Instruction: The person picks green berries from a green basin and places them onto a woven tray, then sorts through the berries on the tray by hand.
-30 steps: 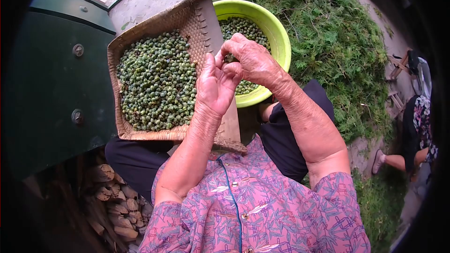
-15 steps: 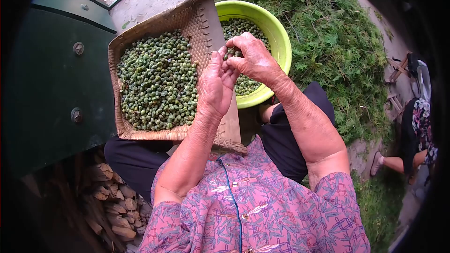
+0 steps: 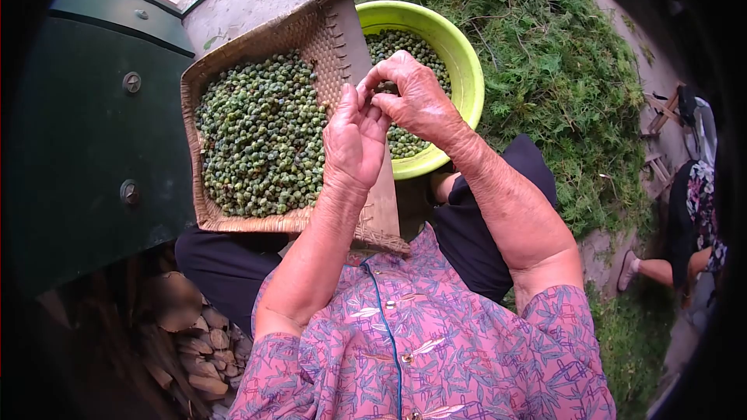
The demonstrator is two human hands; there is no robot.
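Note:
Small round green berries point(image 3: 261, 140) fill much of a woven flat basket point(image 3: 342, 62) resting across my lap. More of them lie in a yellow-green basin point(image 3: 468, 82) on the basket's right. Above the basket's right edge, my left hand point(image 3: 352, 148) is turned palm up, cupped, its thumb apart from its fingers. Fingertips of my right hand point(image 3: 414, 99) meet those of my left, with thumb and forefinger bent in a pinch. Whatever lies between the fingertips is too small or too hidden to make out.
Cut green leafy branches point(image 3: 545, 93) cover the ground beyond and right of the basin. A dark green metal panel point(image 3: 85, 124) stands at left, with split firewood point(image 3: 206, 365) below it. Another person's leg point(image 3: 654, 270) shows at far right.
Both hands have shifted slightly left, toward the basket. My right fingertips have moved closer in over my left fingers. The basket and basin stay where they were.

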